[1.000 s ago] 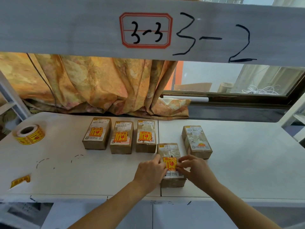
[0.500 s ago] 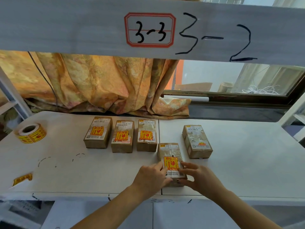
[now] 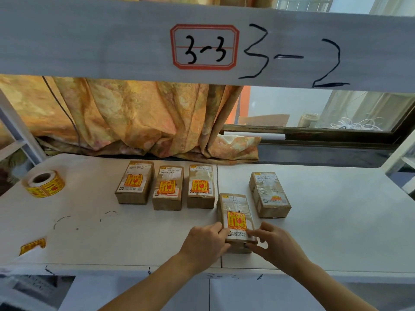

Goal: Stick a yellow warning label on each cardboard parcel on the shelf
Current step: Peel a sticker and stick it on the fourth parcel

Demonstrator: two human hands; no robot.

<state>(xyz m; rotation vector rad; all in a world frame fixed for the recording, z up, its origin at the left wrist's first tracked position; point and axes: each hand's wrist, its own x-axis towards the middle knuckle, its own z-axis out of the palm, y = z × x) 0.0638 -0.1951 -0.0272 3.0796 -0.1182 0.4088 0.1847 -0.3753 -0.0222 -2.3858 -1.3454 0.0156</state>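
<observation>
Several small cardboard parcels lie on the white shelf point(image 3: 336, 221). Three in a row, at the left point(image 3: 134, 182), the middle point(image 3: 168, 187) and the right point(image 3: 201, 186), each carry a yellow warning label. A parcel point(image 3: 269, 194) further right has no yellow label. The nearest parcel point(image 3: 235, 216) bears a yellow label point(image 3: 237, 220). My left hand point(image 3: 205, 243) grips its near left side and my right hand point(image 3: 276, 243) grips its near right corner. The label roll point(image 3: 43, 184) stands at the far left.
A loose yellow label point(image 3: 32, 246) lies near the shelf's front left edge. The beam of the shelf above point(image 3: 112, 37), marked 3-3 and 3-2, spans the top. A patterned curtain point(image 3: 134, 117) and a window sill point(image 3: 314, 135) lie behind the shelf.
My fingers slid from the label down to the parcel's near end, and both hands now hold its sides. The label stays stuck on top.
</observation>
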